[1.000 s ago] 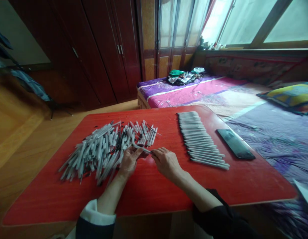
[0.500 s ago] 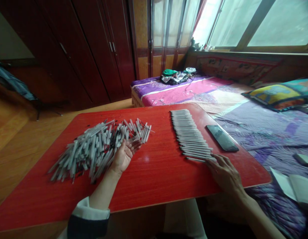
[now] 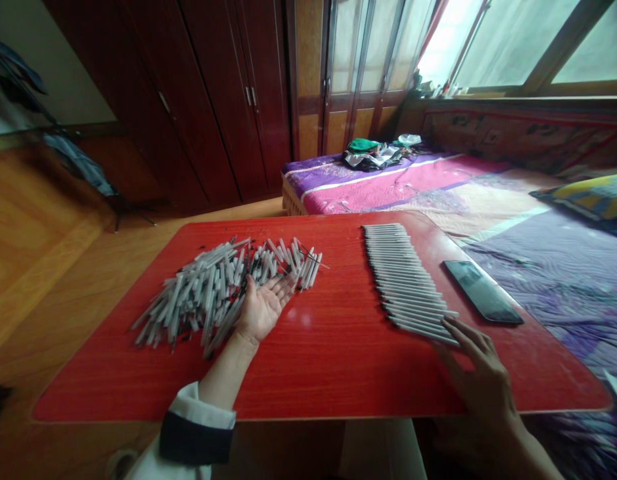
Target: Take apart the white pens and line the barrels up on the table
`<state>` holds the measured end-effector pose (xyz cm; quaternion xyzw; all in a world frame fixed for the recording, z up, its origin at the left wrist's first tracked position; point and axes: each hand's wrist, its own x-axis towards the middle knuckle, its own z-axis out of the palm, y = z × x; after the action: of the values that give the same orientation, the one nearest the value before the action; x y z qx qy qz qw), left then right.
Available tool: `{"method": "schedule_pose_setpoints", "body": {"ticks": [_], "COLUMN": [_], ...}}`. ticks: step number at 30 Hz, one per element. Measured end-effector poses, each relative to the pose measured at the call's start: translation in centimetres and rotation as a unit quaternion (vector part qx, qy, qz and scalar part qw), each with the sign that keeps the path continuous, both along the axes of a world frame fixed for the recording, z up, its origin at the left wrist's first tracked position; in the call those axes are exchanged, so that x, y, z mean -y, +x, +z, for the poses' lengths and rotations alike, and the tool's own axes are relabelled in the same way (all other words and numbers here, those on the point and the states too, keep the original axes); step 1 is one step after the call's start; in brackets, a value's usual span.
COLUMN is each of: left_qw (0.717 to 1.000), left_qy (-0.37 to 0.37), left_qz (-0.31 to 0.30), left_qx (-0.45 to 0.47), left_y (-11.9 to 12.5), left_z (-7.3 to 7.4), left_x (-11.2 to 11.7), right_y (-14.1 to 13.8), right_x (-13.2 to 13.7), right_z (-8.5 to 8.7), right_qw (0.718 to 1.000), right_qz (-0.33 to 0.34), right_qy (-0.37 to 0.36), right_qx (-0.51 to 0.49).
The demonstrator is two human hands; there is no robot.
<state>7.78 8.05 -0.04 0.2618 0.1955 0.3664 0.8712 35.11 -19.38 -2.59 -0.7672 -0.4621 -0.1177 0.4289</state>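
Observation:
A loose heap of grey-white pens (image 3: 213,293) lies on the left half of a red table (image 3: 318,360). My left hand (image 3: 262,308) rests palm up and open at the heap's right edge, holding nothing. A neat row of pens (image 3: 406,283) lies side by side on the right half. My right hand (image 3: 476,373) is at the near end of that row, fingers spread, fingertips touching the nearest pen.
A black phone (image 3: 482,291) lies face up right of the row. Beyond the table is a bed with purple and pink covers (image 3: 388,183), a pile of clothes (image 3: 371,153) and a coloured pillow (image 3: 591,197). Dark wooden wardrobes (image 3: 213,100) stand behind.
My right hand left the left hand, carried a pen across and set it at the near end of the row. My left hand opened, palm up, beside the heap.

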Motion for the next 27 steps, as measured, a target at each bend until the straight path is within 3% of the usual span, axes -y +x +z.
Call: {"method": "schedule_pose_setpoints", "body": {"ticks": [2,5,8,10,11,12,14,17,18,20,22,24,26,27], "left_qw": [0.999,0.976,0.898,0.845,0.830,0.822,0.826,0.870,0.888,0.918,0.935,0.943,0.944,0.941], "left_qy": [0.032,0.137,0.259,0.311,0.327,0.336,0.333,0.291,0.272,0.239,0.221,0.217,0.229,0.244], "left_qz": [0.031,0.145,0.277,0.321,0.329,0.333,0.334,0.310,0.294,0.258,0.231,0.215,0.210,0.206], "left_qx": [-0.017,-0.089,-0.225,-0.293,-0.310,-0.318,-0.308,-0.251,-0.227,-0.185,-0.152,-0.129,-0.115,-0.108], "left_y": [0.1,0.0,-0.5,-0.9,-1.0,-1.2,-1.3,-1.3,-1.2,-1.1,-1.0,-0.9,-0.6,-0.4], "left_z": [-0.1,-0.5,-1.3,-1.6,-1.7,-1.7,-1.5,-1.2,-1.1,-0.9,-0.7,-0.4,-0.1,0.1], "left_x": [-0.1,-0.5,-1.0,-1.4,-1.5,-1.6,-1.7,-1.7,-1.8,-2.0,-2.3,-2.2,-1.3,-0.5], "right_y": [-2.3,-5.6,-7.2,-7.4,-7.5,-7.5,-7.8,-8.8,-9.2,-10.0,-10.4,-10.6,-10.8,-11.1], "right_x": [-1.2,-4.6,-9.7,-13.4,-15.2,-16.9,-19.6,-21.7,-22.0,-22.2,-22.2,-22.5,-23.3,-23.8], "right_z": [1.3,3.3,4.7,5.2,5.2,5.2,5.1,4.8,4.7,4.4,4.2,4.1,4.2,4.3], "right_qw": [0.979,0.885,0.863,0.867,0.854,0.823,0.702,0.529,0.491,0.447,0.438,0.460,0.523,0.582], "right_qz": [0.057,0.179,0.178,0.178,0.181,0.187,0.237,0.326,0.348,0.371,0.376,0.378,0.379,0.376], "right_qy": [0.018,0.046,-0.004,-0.029,-0.030,-0.014,0.003,0.047,0.063,0.079,0.079,0.072,0.061,0.051], "right_qx": [-0.196,-0.428,-0.473,-0.464,-0.487,-0.536,-0.672,-0.782,-0.796,-0.810,-0.813,-0.800,-0.761,-0.719]}}
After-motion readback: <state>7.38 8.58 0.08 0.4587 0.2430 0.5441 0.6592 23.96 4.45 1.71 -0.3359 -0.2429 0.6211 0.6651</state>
